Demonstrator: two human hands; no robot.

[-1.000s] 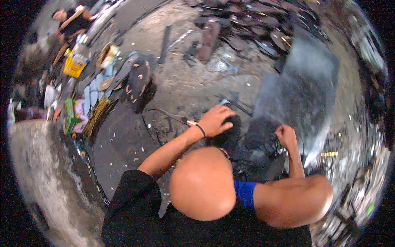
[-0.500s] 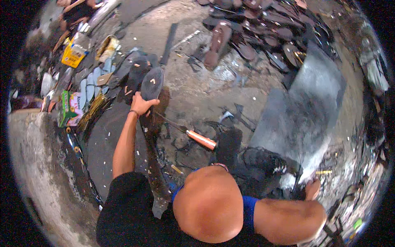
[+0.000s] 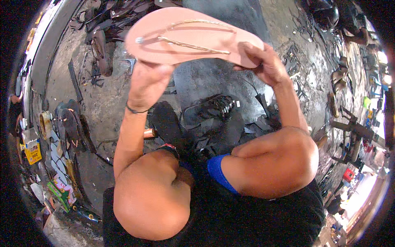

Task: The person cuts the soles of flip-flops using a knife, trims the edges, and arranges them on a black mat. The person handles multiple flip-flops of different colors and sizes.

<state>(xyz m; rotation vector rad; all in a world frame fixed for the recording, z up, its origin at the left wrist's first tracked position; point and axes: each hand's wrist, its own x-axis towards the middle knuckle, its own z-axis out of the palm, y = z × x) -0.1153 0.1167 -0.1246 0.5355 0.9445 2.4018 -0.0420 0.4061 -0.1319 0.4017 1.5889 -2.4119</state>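
Hands raised: left hand [image 3: 148,82] and right hand [image 3: 263,61] each clasp an end of the pink flat rubber sandal with braided thong strap [image 3: 193,37]. Advise firm, level grip for inspection.

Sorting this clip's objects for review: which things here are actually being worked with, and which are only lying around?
In hand:
- pink sandal, gripped at one end by the left hand and at the other by the right hand

Lying about:
- dark soles on the floor at left
- yellow box
- black spring part
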